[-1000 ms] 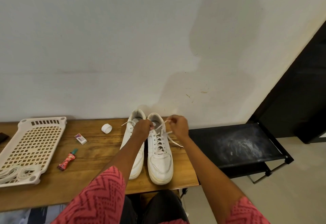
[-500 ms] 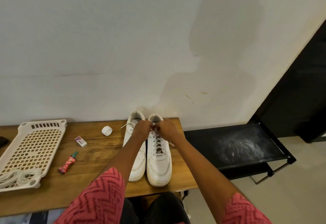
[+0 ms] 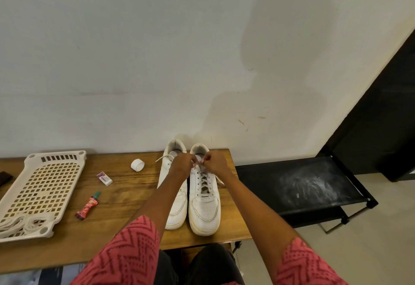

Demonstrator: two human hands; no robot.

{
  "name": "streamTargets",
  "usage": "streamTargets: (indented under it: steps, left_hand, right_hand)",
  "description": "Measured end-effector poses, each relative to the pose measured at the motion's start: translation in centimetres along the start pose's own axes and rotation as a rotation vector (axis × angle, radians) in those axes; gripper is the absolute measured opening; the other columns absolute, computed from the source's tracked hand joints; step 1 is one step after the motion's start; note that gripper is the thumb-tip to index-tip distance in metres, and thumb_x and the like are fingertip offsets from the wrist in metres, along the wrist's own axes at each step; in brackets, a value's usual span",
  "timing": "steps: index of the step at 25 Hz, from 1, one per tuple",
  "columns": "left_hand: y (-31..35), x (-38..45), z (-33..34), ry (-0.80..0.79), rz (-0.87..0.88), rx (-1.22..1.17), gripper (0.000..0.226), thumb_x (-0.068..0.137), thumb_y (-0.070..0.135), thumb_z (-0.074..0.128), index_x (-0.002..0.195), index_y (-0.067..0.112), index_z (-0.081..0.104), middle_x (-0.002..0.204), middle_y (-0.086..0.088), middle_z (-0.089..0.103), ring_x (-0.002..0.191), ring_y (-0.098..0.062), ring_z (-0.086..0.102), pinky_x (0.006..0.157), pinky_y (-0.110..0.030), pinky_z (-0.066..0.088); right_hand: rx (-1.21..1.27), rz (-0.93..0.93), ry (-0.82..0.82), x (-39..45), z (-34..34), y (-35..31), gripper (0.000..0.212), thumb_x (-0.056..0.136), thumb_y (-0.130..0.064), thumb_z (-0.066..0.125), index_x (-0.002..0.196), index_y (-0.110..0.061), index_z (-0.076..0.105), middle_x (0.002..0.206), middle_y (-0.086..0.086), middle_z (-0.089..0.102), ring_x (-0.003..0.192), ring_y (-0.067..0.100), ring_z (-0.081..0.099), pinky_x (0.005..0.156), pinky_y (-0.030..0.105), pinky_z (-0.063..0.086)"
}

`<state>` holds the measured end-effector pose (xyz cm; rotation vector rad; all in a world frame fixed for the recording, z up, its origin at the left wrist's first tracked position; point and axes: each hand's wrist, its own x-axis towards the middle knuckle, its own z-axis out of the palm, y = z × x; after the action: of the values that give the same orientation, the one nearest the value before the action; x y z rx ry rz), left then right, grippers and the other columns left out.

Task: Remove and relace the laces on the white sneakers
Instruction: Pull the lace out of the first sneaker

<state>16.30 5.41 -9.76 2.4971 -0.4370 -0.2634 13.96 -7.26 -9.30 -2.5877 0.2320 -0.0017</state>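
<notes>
Sneakers: two white ones side by side on the table (image 3: 125,235), toes toward the person, heels at the wall. Left sneaker (image 3: 174,197) partly covered by the left forearm; one lace end (image 3: 162,158) trails off its top to the left. Right sneaker (image 3: 204,204) has its lace (image 3: 204,182) crisscrossed up the eyelets, another end (image 3: 220,180) hanging over its right side onto the table.

Left hand (image 3: 180,164) and right hand (image 3: 215,161) meet over the top of the right sneaker's tongue, nearly touching. Fingers of both are curled in, each pinching the lace near the top eyelets. Exact strand per hand too small to tell.

Rest of the table:
- white perforated tray (image 3: 42,186) at far left, with a loose bundle of laces (image 3: 24,223) in its near end
- red tube (image 3: 88,205) with green cap, just right of the tray
- eraser (image 3: 104,178) beyond the tube
- small white roll (image 3: 137,165) between eraser and left sneaker
- dark object (image 3: 4,177) at the left edge, cut off, can't identify

Black rack (image 3: 298,186) stands just right of the table, its top dusted white. Pink patterned sleeves (image 3: 125,255) at the bottom edge of the view.
</notes>
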Motion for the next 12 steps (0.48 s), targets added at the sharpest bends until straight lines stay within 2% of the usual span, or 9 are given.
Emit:
streamTargets:
  steps: [2, 4, 5, 7, 9, 11, 12]
  left_hand:
    - [0.1, -0.1, -0.1, 0.002, -0.006, -0.006, 0.021, 0.090, 0.001, 0.052, 0.101, 0.005, 0.070, 0.090, -0.014, 0.066, 0.080, -0.022, 0.059, 0.069, -0.028, 0.044]
    - [0.1, 0.0, 0.0, 0.002, -0.002, -0.014, 0.021, 0.090, 0.001, 0.052, 0.100, 0.004, 0.070, 0.095, -0.017, 0.067, 0.088, -0.029, 0.063, 0.076, -0.033, 0.047]
    - [0.2, -0.1, 0.0, -0.002, -0.003, -0.012, 0.022, 0.091, 0.001, 0.051, 0.101, 0.004, 0.070, 0.097, -0.018, 0.067, 0.089, -0.030, 0.062, 0.077, -0.033, 0.047]
    - [0.2, -0.1, 0.1, 0.001, -0.019, -0.034, 0.023, 0.091, 0.001, 0.049, 0.103, 0.002, 0.069, 0.098, -0.020, 0.067, 0.084, -0.028, 0.060, 0.077, -0.032, 0.046]
    - [0.2, 0.2, 0.1, -0.009, -0.031, -0.064, 0.024, 0.090, -0.002, 0.047, 0.102, -0.002, 0.068, 0.096, -0.021, 0.066, 0.081, -0.028, 0.061, 0.076, -0.028, 0.048]
    - [0.3, 0.1, -0.4, -0.032, -0.047, -0.062, 0.025, 0.091, -0.002, 0.045, 0.104, -0.005, 0.067, 0.090, -0.016, 0.063, 0.067, -0.012, 0.057, 0.058, -0.007, 0.044]
    - [0.2, -0.1, -0.6, -0.040, -0.032, -0.050, 0.025, 0.091, -0.002, 0.045, 0.105, -0.005, 0.066, 0.090, -0.016, 0.063, 0.060, -0.005, 0.050, 0.049, -0.003, 0.038]
  right_hand:
    - [0.052, 0.011, 0.039, -0.5, -0.1, -0.1, 0.015, 0.089, -0.009, 0.059, 0.085, 0.000, 0.071, 0.084, 0.012, 0.069, 0.071, 0.018, 0.058, 0.052, 0.015, 0.032]
    - [-0.103, -0.061, -0.115, -0.3, -0.9, -0.5, 0.018, 0.092, -0.011, 0.056, 0.081, -0.005, 0.068, 0.077, 0.005, 0.063, 0.067, 0.013, 0.052, 0.055, 0.015, 0.035]
    - [-0.208, -0.091, -0.215, -0.1, -1.4, -0.7, 0.017, 0.093, -0.012, 0.054, 0.088, -0.004, 0.068, 0.080, 0.006, 0.063, 0.069, 0.013, 0.052, 0.060, 0.016, 0.040]
    - [-0.376, -0.112, -0.340, 0.4, -1.7, -1.2, 0.020, 0.092, -0.012, 0.055, 0.106, -0.003, 0.067, 0.100, 0.011, 0.067, 0.081, 0.018, 0.056, 0.069, 0.023, 0.046]
    - [-0.405, -0.093, -0.388, 0.6, -1.6, -1.6, 0.025, 0.092, -0.010, 0.054, 0.114, -0.003, 0.063, 0.110, 0.013, 0.065, 0.085, 0.019, 0.055, 0.066, 0.023, 0.041]
    - [-0.365, -0.072, -0.392, 0.6, -1.5, -1.9, 0.027, 0.092, -0.011, 0.052, 0.118, -0.003, 0.060, 0.114, 0.014, 0.063, 0.095, 0.025, 0.059, 0.071, 0.025, 0.039]
    - [-0.358, -0.072, -0.409, 0.7, -1.6, -2.1, 0.027, 0.093, -0.012, 0.053, 0.117, -0.004, 0.061, 0.115, 0.014, 0.063, 0.099, 0.026, 0.059, 0.073, 0.025, 0.038]
